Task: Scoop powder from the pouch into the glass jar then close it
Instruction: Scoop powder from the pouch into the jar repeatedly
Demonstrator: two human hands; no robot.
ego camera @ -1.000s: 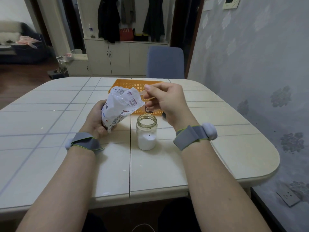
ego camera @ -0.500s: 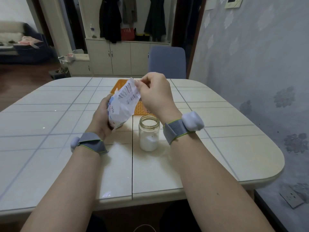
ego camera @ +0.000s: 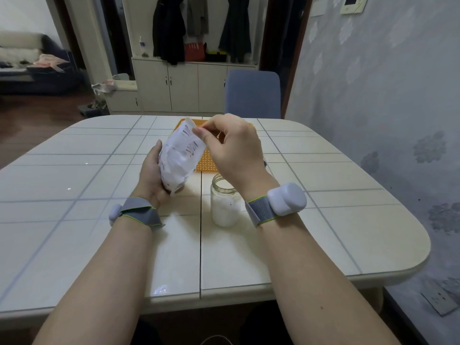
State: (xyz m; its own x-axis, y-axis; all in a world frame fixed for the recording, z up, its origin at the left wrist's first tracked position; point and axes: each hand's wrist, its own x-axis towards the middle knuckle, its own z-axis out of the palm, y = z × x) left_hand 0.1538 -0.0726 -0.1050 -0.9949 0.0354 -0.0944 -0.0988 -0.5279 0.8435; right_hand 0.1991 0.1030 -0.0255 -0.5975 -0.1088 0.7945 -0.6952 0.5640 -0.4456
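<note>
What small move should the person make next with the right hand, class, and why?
Probably lift the right hand from the mouth of the white printed plastic pouch and carry a scoop down to the clear glass jar. The left hand holds the pouch, the right pinches at its top edge, and the jar stands open, partly filled with white powder.

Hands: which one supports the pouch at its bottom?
The left hand grips the pouch around its lower end; the right hand only pinches its top edge, above the open glass jar.
</note>
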